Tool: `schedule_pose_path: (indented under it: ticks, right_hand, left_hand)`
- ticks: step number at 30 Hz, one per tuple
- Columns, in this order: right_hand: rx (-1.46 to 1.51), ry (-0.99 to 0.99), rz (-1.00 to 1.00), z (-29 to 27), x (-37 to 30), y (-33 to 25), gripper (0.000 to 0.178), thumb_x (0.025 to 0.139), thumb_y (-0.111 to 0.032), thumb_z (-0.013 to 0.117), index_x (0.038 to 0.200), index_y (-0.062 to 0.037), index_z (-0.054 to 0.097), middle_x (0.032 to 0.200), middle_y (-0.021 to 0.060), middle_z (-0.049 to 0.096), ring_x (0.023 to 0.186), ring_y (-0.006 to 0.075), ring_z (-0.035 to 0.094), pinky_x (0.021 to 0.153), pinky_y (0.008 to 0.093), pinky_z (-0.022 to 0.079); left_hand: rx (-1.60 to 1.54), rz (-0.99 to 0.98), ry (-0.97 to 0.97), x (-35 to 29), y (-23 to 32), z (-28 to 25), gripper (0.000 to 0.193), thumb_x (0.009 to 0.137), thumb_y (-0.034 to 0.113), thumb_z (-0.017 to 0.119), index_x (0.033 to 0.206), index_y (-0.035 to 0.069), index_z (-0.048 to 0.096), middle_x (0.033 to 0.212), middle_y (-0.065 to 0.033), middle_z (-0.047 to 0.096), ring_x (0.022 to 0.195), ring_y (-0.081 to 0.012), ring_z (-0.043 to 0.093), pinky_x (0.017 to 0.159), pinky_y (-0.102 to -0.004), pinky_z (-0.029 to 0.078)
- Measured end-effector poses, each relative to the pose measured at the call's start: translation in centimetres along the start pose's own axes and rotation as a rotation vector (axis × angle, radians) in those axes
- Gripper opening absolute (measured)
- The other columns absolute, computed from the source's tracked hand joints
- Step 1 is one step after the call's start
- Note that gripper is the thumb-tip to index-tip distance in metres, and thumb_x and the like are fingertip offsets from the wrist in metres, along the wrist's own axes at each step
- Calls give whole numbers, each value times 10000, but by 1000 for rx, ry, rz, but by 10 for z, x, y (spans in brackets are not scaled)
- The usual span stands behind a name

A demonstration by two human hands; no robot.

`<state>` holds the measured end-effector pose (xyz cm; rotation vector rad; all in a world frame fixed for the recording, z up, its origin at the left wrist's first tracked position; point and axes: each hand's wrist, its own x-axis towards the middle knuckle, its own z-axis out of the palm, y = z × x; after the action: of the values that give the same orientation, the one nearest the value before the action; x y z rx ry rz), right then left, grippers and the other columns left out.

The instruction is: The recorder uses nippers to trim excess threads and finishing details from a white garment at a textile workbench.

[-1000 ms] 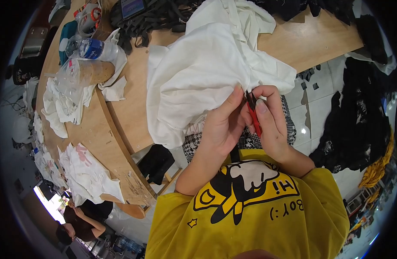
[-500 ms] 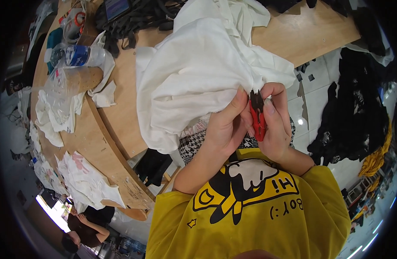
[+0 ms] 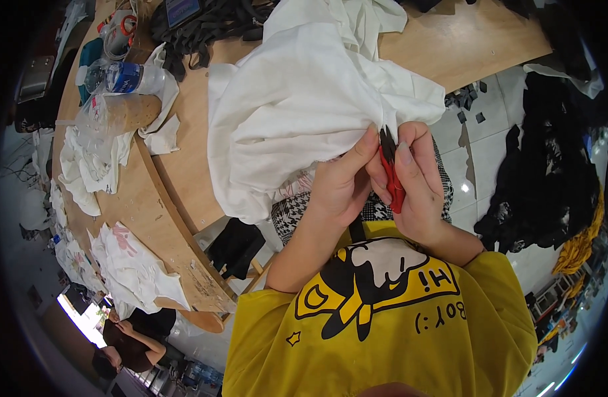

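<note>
Red-handled snips: the snips [image 3: 392, 177] stand between the two hands, just in front of the person's lap, the long axis running away from the body and leaning slightly left.
Dark blades: they point away from the person, tips at a narrow gathered edge of the white cloth [image 3: 297, 99]; whether they touch it or stop just short, I cannot tell.
Right hand: the nearer one; the right hand [image 3: 418, 177] is closed around the snips, thumb along their right side, bent index finger up by the cloth edge.
Left hand: just left of the blades, the left hand [image 3: 347, 173] pinches the cloth, thumb uppermost.
White cloth: bunched in soft folds, it spreads from the fingers over the wooden table [image 3: 469, 43].
Hidden: fingertips curl beside the red handles, and which hand owns them is unclear; the gap between the blades is too small to judge.
Cut off: the top edge crops the cloth's far end and a phone [image 3: 183, 10] on dark fabric strips [image 3: 215, 32].
</note>
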<state>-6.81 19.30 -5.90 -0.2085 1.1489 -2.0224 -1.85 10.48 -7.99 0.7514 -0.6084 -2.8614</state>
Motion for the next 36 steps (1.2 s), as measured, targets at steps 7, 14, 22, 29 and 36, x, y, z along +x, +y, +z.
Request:
schedule_pose_path:
  ticks: [7, 14, 22, 29, 36]
  right_hand:
    - [31, -41, -31, -6, -2, -2, 76, 888, -157, 333, 880, -109, 275, 597, 2, 366, 483, 43, 291, 428, 150, 223]
    - [-20, -57, -92, -8, 0, 1, 90, 873, -106, 363, 875, -99, 273, 625, -7, 364, 512, 37, 293, 440, 151, 226]
    - [-21, -95, -138, -6, 1, 3, 137, 850, -69, 399, 869, -95, 265, 643, -15, 348, 542, 36, 306, 458, 152, 237]
    - [-1, -98, -142, -7, 1, 6, 178, 837, -51, 425, 843, -96, 253, 719, -3, 347, 601, 44, 318, 525, 158, 280]
    - [31, -42, -106, -5, 1, 5, 190, 835, -46, 435, 814, -97, 253, 744, -7, 348, 621, 40, 320, 552, 153, 296]
  left_hand:
    - [-24, 24, -10, 0, -2, 4, 244, 851, 196, 426, 941, -12, 516, 656, -80, 569, 700, -157, 537, 706, -269, 417]
    - [-18, 43, 77, 0, -4, 9, 160, 823, 161, 491, 835, 10, 543, 512, -58, 507, 479, -144, 496, 423, -238, 405]
    - [-65, 1, 111, -2, -1, 10, 130, 803, 130, 509, 851, 12, 537, 565, -56, 534, 549, -147, 525, 461, -240, 432]
    - [-108, -19, 274, -4, 1, 17, 115, 788, 109, 530, 859, 19, 533, 611, -44, 539, 566, -137, 518, 492, -239, 413]
    - [-96, 1, 164, -5, 0, 14, 117, 785, 95, 533, 873, 18, 541, 703, -40, 555, 640, -129, 519, 568, -243, 408]
